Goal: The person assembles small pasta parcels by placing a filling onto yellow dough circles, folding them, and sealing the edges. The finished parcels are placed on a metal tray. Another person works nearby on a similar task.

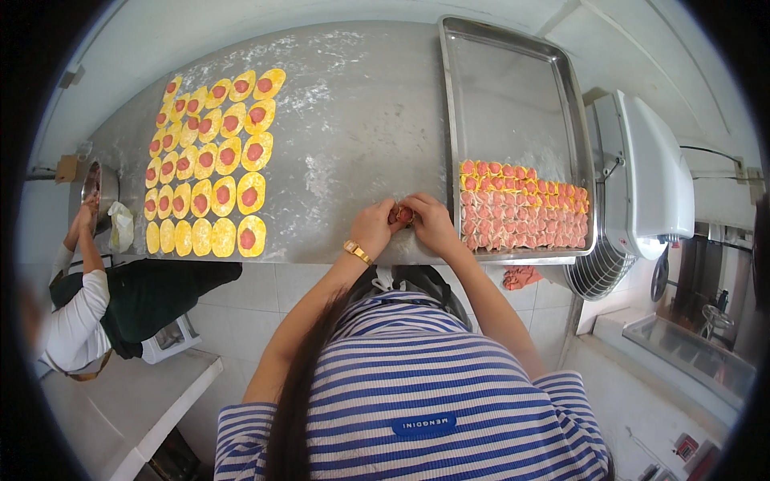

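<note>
My left hand (374, 228) and my right hand (434, 224) meet at the table's front edge, fingers curled around one small open-topped dumpling (403, 215). Its pink filling shows at the top; fingers cover most of its wrapper. Just right of my right hand lies a large metal tray (513, 100). Tight rows of finished open-topped dumplings (521, 212) fill its near part. To the left, oval yellow wrappers (183, 238) are laid in rows on the table. Most carry a lump of pink filling (249, 196); several in the nearest row are bare.
The grey steel table (361, 112) has flour smears. At its left end another person's hands (83, 218) reach into a metal bowl (100, 180), beside a crumpled pale bag (121, 227). A white machine with a wire guard (648, 172) stands right of the tray.
</note>
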{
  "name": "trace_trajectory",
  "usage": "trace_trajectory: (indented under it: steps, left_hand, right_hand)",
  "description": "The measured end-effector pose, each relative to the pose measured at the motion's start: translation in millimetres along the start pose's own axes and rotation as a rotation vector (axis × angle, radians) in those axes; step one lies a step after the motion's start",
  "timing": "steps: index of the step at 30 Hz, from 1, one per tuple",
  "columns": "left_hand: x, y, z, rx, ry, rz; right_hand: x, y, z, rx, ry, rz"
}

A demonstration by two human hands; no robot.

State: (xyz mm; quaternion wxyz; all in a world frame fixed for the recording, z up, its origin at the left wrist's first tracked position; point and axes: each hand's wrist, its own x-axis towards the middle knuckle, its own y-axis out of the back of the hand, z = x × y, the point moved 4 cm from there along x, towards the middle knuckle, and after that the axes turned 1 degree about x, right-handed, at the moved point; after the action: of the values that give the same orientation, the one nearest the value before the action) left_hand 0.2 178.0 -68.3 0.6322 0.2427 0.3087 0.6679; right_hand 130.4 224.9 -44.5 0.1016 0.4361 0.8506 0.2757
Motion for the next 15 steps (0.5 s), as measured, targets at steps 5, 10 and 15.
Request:
trace_trajectory:
  steps: [5, 10, 15]
  left_hand:
    - [-4, 4, -5, -0.102, -0.034, 0.043]
    - [-2, 0, -7, -0.129, -0.004, -0.008]
    - [-1, 1, -6, -0.168, 0.067, -0.034]
  right_hand:
    - [-3, 7, -7, -0.137, 0.023, 0.145]
    - [-7, -6, 9, -0.094, -0.066, 0.019]
    - [-5, 0, 7, -0.079, -0.019, 0.016]
